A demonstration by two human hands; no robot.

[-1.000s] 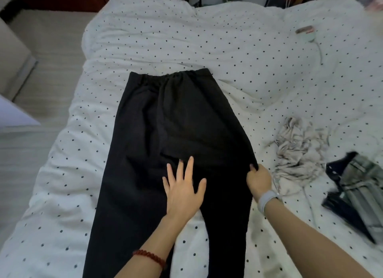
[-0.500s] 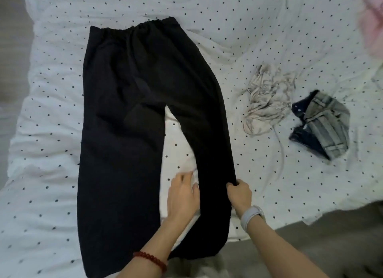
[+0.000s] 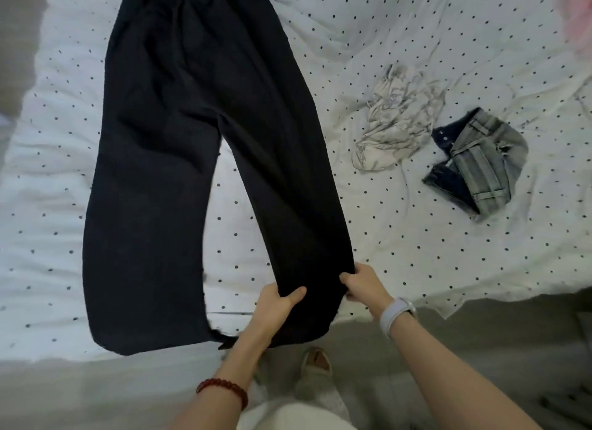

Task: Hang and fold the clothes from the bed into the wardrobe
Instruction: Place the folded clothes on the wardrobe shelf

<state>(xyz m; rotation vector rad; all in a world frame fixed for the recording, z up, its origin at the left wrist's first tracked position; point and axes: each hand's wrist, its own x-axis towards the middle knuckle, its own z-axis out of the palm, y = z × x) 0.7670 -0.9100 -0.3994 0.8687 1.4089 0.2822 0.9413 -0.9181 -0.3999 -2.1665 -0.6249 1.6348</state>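
Note:
Black trousers [image 3: 179, 115] lie spread flat on the dotted white bed [image 3: 416, 253], waistband at the far end, legs toward me. My left hand [image 3: 278, 304] grips the inner edge of the right trouser leg near its hem, thumb on top. On the outer edge of that same leg, my right hand [image 3: 365, 285] pinches the fabric. The left trouser leg lies untouched, its hem at the bed's near edge.
A crumpled pale garment [image 3: 394, 119] and a bundle of grey and dark denim [image 3: 480, 167] lie on the bed to the right. Something pink [image 3: 576, 16] shows at the top right corner. The grey floor and my slippered foot [image 3: 317, 362] are below the bed's edge.
Both hands have slid down the right trouser leg from the thigh to near the hem. My left hand went from lying flat on the trousers to gripping the leg's inner edge.

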